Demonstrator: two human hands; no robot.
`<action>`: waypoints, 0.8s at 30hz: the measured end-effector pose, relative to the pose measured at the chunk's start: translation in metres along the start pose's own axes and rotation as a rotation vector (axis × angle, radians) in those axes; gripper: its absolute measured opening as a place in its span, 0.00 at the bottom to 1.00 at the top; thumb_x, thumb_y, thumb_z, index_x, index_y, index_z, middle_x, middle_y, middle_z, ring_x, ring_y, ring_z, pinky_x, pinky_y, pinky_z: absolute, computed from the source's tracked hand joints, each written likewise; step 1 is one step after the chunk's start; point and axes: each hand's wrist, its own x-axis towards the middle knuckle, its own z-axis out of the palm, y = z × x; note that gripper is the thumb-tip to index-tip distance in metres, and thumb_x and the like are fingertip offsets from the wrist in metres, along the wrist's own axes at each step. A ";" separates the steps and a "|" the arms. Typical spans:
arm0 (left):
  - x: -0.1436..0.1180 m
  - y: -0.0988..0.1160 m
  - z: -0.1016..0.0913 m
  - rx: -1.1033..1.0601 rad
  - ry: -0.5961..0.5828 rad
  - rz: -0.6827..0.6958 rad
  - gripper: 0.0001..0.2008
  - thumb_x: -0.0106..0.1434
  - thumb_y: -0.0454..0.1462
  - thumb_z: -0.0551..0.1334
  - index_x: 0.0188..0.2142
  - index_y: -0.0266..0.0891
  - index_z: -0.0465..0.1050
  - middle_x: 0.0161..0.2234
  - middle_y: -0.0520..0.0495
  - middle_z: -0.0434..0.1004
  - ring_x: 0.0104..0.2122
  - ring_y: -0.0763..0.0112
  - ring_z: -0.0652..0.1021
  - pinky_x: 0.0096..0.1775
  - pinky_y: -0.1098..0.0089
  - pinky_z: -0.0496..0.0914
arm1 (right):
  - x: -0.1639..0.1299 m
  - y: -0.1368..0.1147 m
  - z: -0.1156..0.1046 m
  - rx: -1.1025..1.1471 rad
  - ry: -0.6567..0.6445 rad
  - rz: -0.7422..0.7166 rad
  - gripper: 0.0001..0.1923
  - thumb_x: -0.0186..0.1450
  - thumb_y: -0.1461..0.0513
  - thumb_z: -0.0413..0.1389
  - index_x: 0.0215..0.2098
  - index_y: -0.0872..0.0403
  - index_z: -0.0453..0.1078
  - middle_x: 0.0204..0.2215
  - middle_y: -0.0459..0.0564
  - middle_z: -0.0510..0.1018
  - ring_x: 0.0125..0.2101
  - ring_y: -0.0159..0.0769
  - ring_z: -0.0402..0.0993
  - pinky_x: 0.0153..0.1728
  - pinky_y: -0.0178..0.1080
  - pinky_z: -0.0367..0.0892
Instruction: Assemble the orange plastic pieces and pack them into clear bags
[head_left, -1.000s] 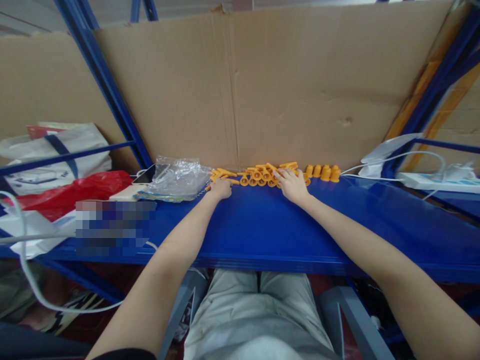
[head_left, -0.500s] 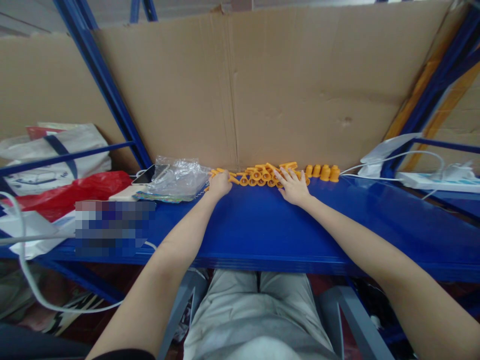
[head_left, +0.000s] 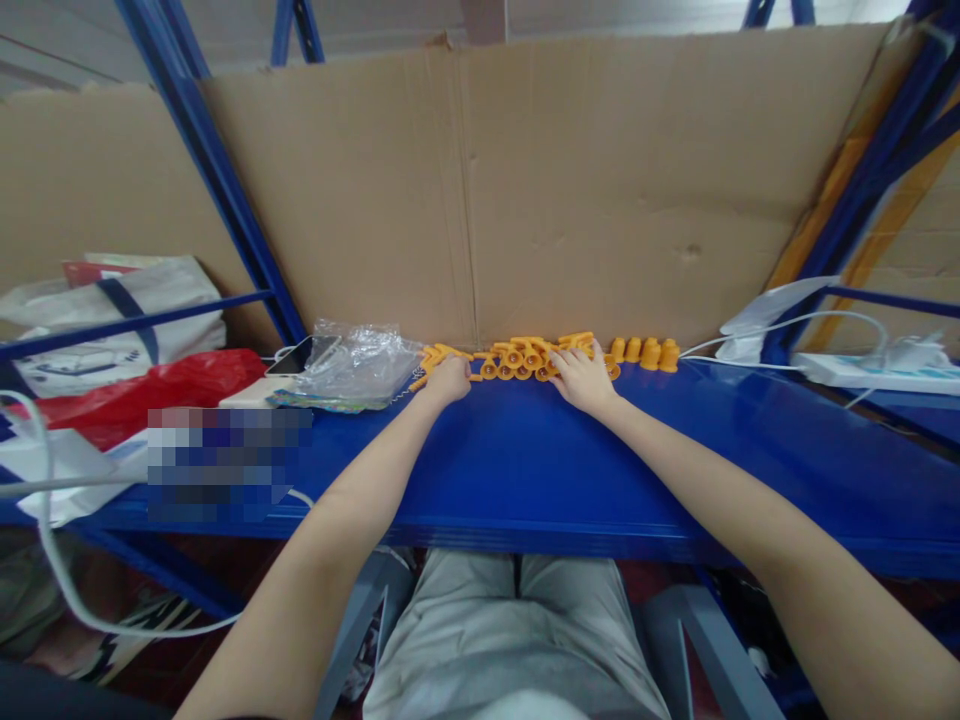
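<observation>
Along the back of the blue shelf lies a heap of orange funnel-shaped plastic pieces (head_left: 517,358), many with round open mouths facing me. My left hand (head_left: 450,378) is closed at the heap's left end, and an orange plastic piece (head_left: 475,378) pokes out beside its fingertips. Thin orange stick-like parts (head_left: 431,358) lie just behind that hand. At the right part of the heap, my right hand (head_left: 585,380) has its thumb and fingers bent around an orange funnel-shaped piece, mostly hidden. Several orange bell-shaped caps (head_left: 651,352) stand upright to its right.
Clear plastic bags (head_left: 352,365) lie left of the heap, beside a red bag (head_left: 150,395) and white cables. A cardboard sheet (head_left: 600,180) walls off the back. On the right rests a white power strip (head_left: 877,370). The blue shelf (head_left: 510,460) runs toward my lap.
My left hand has shifted slightly right. My right hand has moved a little left, its spread fingers drawing together over the pieces. The view has tilted slightly upward.
</observation>
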 end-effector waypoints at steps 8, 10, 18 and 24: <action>-0.002 0.010 -0.012 -0.041 0.040 -0.088 0.10 0.56 0.26 0.62 0.36 0.39 0.76 0.43 0.41 0.81 0.47 0.60 0.79 0.48 0.68 0.71 | 0.015 -0.002 -0.008 -0.113 -0.063 -0.073 0.20 0.70 0.62 0.46 0.54 0.63 0.70 0.45 0.64 0.79 0.49 0.52 0.71 0.61 0.62 0.45; -0.002 0.011 -0.016 -0.063 0.048 -0.125 0.10 0.56 0.27 0.63 0.37 0.39 0.75 0.42 0.42 0.81 0.46 0.60 0.79 0.47 0.68 0.71 | 0.019 -0.004 -0.010 -0.123 -0.068 -0.057 0.20 0.70 0.62 0.45 0.53 0.64 0.70 0.43 0.65 0.79 0.47 0.51 0.71 0.61 0.60 0.46; -0.004 0.012 -0.028 -0.199 0.162 -0.163 0.14 0.60 0.31 0.64 0.46 0.37 0.68 0.41 0.42 0.80 0.44 0.63 0.79 0.44 0.69 0.71 | 0.031 0.001 -0.016 -0.116 -0.055 -0.009 0.23 0.69 0.69 0.41 0.58 0.62 0.67 0.46 0.65 0.79 0.48 0.49 0.72 0.60 0.60 0.46; -0.005 0.015 -0.024 -0.209 0.189 -0.168 0.18 0.64 0.29 0.57 0.54 0.35 0.63 0.44 0.38 0.79 0.49 0.57 0.79 0.49 0.63 0.71 | 0.036 -0.002 -0.010 -0.055 -0.128 0.018 0.29 0.67 0.71 0.39 0.64 0.61 0.63 0.53 0.65 0.76 0.53 0.49 0.72 0.62 0.56 0.49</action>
